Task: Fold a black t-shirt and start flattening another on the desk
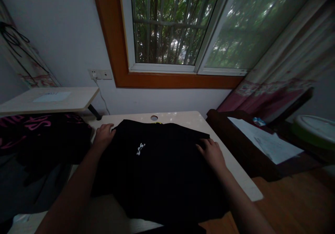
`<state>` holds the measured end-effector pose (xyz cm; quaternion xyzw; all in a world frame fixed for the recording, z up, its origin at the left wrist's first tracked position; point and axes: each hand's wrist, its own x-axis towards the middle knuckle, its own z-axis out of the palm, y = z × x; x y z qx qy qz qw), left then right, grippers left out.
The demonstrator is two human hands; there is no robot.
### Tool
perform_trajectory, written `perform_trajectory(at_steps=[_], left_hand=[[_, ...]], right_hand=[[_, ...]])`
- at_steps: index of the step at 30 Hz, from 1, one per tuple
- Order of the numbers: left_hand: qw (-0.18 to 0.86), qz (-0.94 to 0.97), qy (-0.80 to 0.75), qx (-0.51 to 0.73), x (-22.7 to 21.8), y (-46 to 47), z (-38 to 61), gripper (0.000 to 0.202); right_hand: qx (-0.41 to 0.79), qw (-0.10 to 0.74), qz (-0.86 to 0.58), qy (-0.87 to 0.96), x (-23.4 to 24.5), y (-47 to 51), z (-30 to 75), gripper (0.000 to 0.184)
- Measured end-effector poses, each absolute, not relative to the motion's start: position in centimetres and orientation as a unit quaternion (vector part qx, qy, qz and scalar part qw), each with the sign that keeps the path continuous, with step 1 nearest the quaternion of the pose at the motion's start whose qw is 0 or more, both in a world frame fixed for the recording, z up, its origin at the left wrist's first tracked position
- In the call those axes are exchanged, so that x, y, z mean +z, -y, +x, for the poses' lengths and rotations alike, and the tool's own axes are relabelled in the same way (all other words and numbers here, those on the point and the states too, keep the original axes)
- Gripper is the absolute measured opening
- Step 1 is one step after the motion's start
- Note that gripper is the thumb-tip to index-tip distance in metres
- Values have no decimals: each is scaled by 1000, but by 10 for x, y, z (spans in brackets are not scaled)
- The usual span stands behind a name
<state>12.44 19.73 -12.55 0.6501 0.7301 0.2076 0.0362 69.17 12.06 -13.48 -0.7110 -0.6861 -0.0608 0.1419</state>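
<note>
A black garment [159, 167] with a small white print lies spread over a pale table [235, 173] in front of me. My left hand [104, 135] rests at the garment's far left corner, its fingers curled on the cloth edge. At the far right edge my right hand [211, 152] lies on the cloth with its fingers pressed down on the fabric. Both forearms reach in from the bottom of the view.
A dark pile of clothes with pink lettering [39, 136] lies to the left under a pale shelf [49, 99]. A dark wooden bench with white papers [264, 141] stands at the right. A window [170, 24] and a curtain [288, 70] are behind.
</note>
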Motion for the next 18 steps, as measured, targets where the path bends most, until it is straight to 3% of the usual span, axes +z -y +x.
perform_trajectory(at_steps=[6,18], left_hand=[[66,635,-739,215,-138,-231,137,44],[68,543,-780,304,-136,-213,89,24]], right_hand=[[-70,176,-723,665,-149,-131,689,31],[-1,216,-667,713,-148,-190,690,24]])
